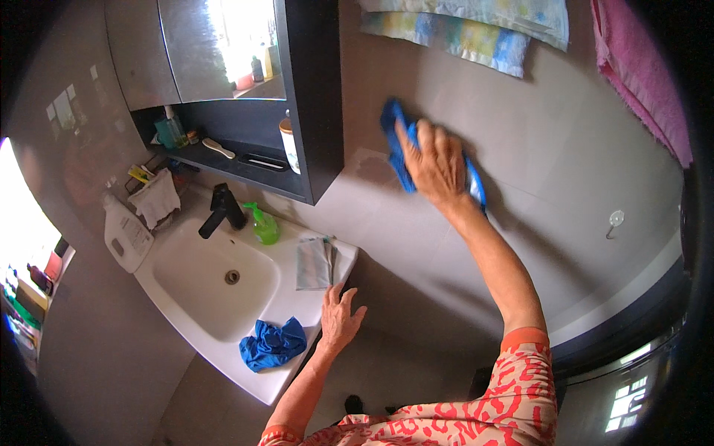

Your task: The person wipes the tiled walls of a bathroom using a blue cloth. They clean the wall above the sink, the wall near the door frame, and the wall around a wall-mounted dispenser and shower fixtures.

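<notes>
My right hand [435, 163] presses a blue cloth [400, 167] against the grey tiled wall, below the hanging towels. Bits of the cloth stick out on both sides of the hand; the rest lies hidden under the palm. My left hand [341, 318] is at the right edge of the white sink [186, 327], fingers apart and holding nothing. Just beyond its fingertips lies a folded pale grey cloth [314, 266] on the sink top. A second, crumpled blue cloth [273, 344] sits on the sink's near corner, left of that hand.
A dark cabinet [316, 104] with mirror doors juts out above the sink. Around the basin are a black faucet [223, 212], a green pump bottle [262, 224] and a white jug [128, 234]. Patterned towels [476, 41] and a pink towel [643, 70] hang above; a wall hook [615, 220] is at right.
</notes>
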The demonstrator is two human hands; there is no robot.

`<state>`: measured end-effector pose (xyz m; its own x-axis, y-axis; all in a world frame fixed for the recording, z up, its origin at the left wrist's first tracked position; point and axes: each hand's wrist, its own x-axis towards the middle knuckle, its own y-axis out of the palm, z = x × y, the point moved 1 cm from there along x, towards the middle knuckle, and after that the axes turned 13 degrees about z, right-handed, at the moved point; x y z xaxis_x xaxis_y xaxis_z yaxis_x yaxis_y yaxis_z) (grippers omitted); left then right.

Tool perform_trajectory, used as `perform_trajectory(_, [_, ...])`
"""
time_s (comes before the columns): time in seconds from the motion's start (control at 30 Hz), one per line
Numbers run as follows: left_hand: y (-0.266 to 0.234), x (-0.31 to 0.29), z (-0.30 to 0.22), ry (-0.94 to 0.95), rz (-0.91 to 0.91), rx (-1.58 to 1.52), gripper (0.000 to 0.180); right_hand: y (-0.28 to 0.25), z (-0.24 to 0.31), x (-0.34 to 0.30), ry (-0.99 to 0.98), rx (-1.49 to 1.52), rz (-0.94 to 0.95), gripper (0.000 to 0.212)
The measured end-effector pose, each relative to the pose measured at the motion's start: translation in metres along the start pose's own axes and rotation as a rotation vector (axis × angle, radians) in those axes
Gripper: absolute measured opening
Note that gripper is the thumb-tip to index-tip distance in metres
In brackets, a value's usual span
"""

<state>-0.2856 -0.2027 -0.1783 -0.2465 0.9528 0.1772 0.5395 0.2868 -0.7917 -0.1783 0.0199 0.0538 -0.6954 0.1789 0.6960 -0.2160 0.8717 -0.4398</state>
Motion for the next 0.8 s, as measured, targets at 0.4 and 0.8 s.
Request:
perform_trajectory(0.4, [0.015,-0.018,0.057,-0.121,-0.06,0.218,0.07,0.044,0.097,-0.016,0.123,0.099,0.028,0.043])
perform_trajectory(0.8, [0.022,-0.018,0.068,-0.164,-0.055,0.179,0.075,0.106,0.174,-0.095,-0.184,0.085,0.038,0.029])
